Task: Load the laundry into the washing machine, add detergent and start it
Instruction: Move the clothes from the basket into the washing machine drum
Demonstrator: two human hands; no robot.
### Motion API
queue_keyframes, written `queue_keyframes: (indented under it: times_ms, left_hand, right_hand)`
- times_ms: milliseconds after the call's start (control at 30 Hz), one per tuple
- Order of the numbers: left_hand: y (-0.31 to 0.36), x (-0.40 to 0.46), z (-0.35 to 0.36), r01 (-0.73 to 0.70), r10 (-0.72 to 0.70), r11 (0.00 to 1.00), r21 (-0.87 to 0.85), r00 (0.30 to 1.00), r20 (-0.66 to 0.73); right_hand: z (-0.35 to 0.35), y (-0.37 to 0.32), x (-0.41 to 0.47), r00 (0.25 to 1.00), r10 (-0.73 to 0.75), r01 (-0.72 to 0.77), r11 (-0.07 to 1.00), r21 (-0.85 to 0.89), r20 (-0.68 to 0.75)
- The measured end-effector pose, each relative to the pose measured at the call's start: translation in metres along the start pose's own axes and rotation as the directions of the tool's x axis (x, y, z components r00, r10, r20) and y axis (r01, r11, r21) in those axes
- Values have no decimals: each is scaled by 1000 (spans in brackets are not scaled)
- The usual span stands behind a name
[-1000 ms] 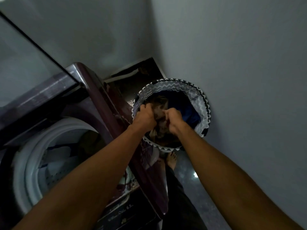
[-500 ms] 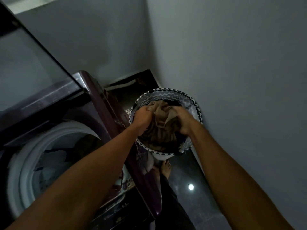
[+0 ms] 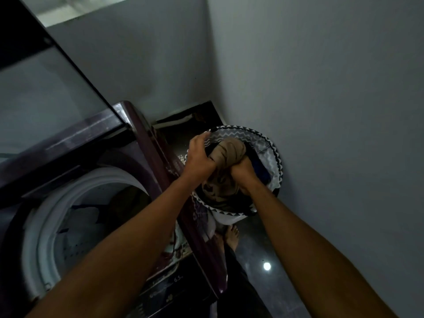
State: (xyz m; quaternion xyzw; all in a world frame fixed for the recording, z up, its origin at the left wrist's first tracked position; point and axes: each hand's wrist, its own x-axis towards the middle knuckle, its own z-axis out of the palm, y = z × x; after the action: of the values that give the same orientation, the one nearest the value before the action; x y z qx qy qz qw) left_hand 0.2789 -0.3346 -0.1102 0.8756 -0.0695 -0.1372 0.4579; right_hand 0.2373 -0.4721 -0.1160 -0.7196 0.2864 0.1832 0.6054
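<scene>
Grey-walled corner: both hands' fingers point(image 3: 207, 160) clutching crumpled tan cloth point(image 3: 228, 151) above round zigzag-lined hamper point(image 3: 274, 161).

Both bare forearms reach forward and down, converging at the wrists. The left hand point(image 3: 199, 157) is curled, knuckles up, with brown cloth point(image 3: 229, 152) bunched just past its fingertips. The right hand point(image 3: 244, 171) is clenched tight around the same cloth, which bulges out above its fingers. The two fists sit just beside each other.
</scene>
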Motion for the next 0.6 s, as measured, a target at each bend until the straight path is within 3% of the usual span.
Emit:
queue_keyframes:
  times_ms: [67,133,200,300,433,500,533,600]
  left_hand:
    - [-2,0,-1,76,-76,997,-14,997,20]
    - [0,-1,-1,82,-81,997,-3,995,59]
    - [6,-6,-3,153,-132,967,-202,985,112]
    - [19,-13,-6,238,-196,816,-528,971,134]
    - [23,-6,-10,390,-463,590,-707,881,99]
    - [18,-3,-13,579,-537,565,-588,799,271]
    - [20,-4,-14,675,-530,499,-544,734,425]
    - [28,-5,-14,764,-370,311,-565,645,668]
  right_hand:
    - [-5,-9,-4,998,48,-33,961,273,-51]
    - [-12,-20,-5,990,127,-78,853,517,-61]
    - [-19,-28,-3,988,139,-75,806,588,-65]
    - [-29,-43,-11,990,132,-68,722,688,-41]
    - [-41,-65,-24,994,102,-85,588,805,30]
    - [-47,-75,-29,997,73,-53,551,833,15]
    - [-47,-76,-29,997,63,-61,532,844,32]
    - [-39,-76,-34,995,74,-95,582,808,63]
